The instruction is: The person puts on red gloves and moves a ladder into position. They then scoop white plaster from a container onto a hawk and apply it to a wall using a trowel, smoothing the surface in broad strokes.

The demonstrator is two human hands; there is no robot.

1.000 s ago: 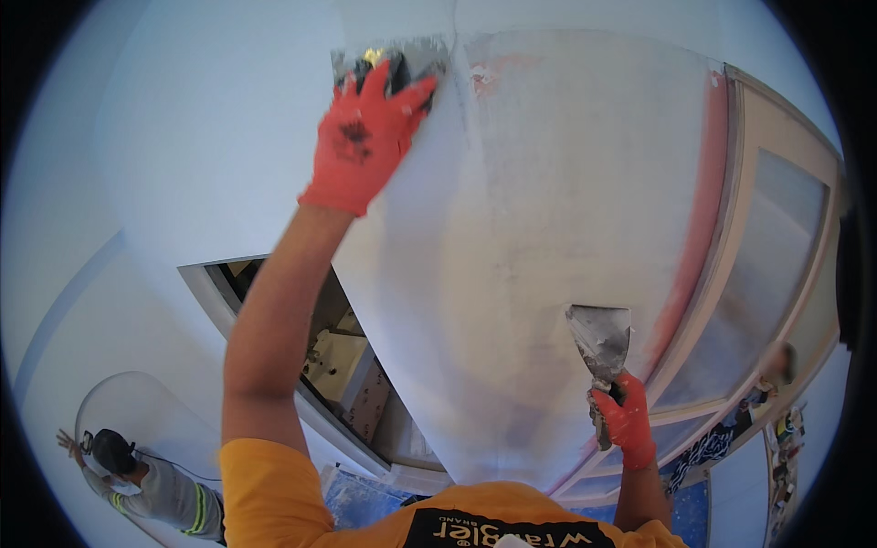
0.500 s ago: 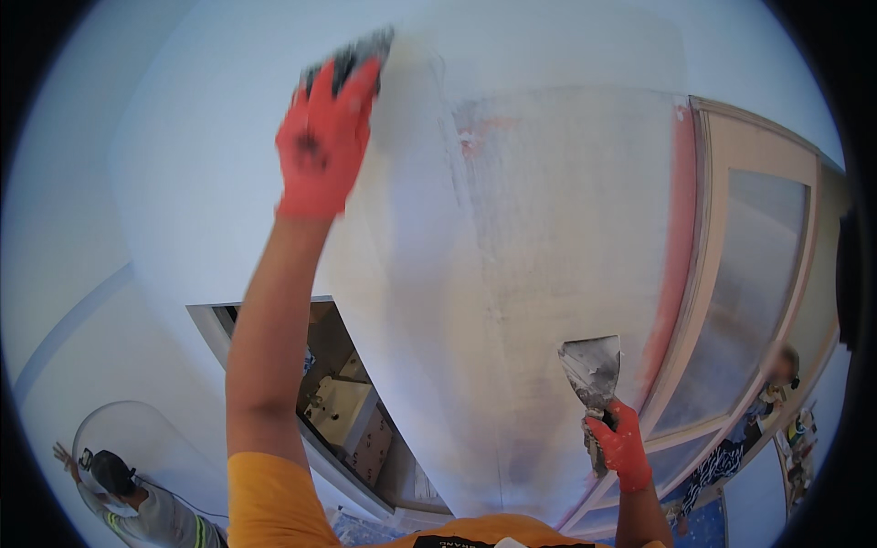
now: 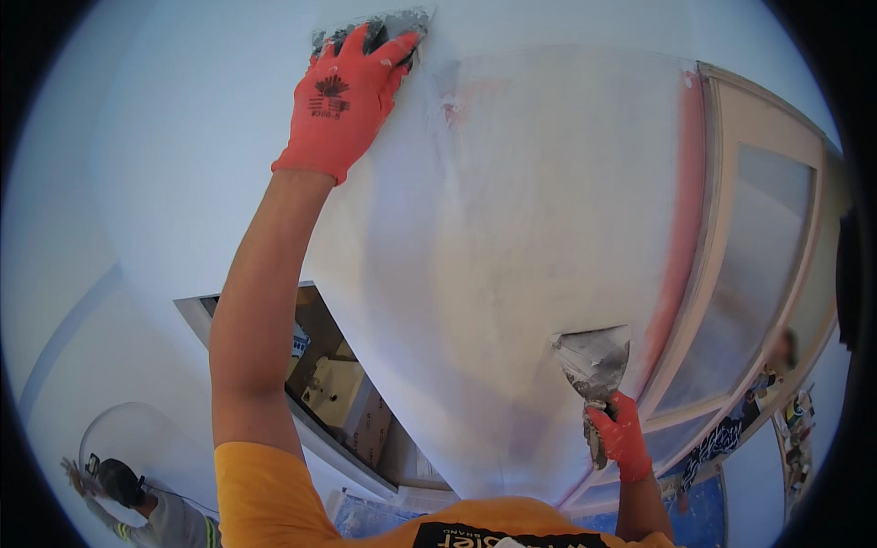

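My left hand (image 3: 343, 105), in a red glove, is raised high and closed on a wide flat scraper (image 3: 402, 18), its blade against the upper wall. Lower right, my right hand (image 3: 623, 437), also gloved in red, grips the handle of a putty knife (image 3: 594, 356). That knife's broad triangular blade points up and is smeared with grey-white filler; it looks held in front of the wall. The wall (image 3: 548, 210) has a beige, patchy filled area with faint streaks and small reddish marks near the left hand.
A pink-edged door frame with a glazed panel (image 3: 740, 283) stands at right. Lower left, a wall opening shows a sink (image 3: 333, 388). A person in a grey top (image 3: 160, 511) works at the far lower left; another person (image 3: 781, 352) is at far right. Blue sheeting (image 3: 365, 516) covers the floor.
My left hand has shifted up and slightly right with the scraper, now flatter on the wall. My right hand and putty knife stay nearly in place. The person at lower left has moved slightly lower.
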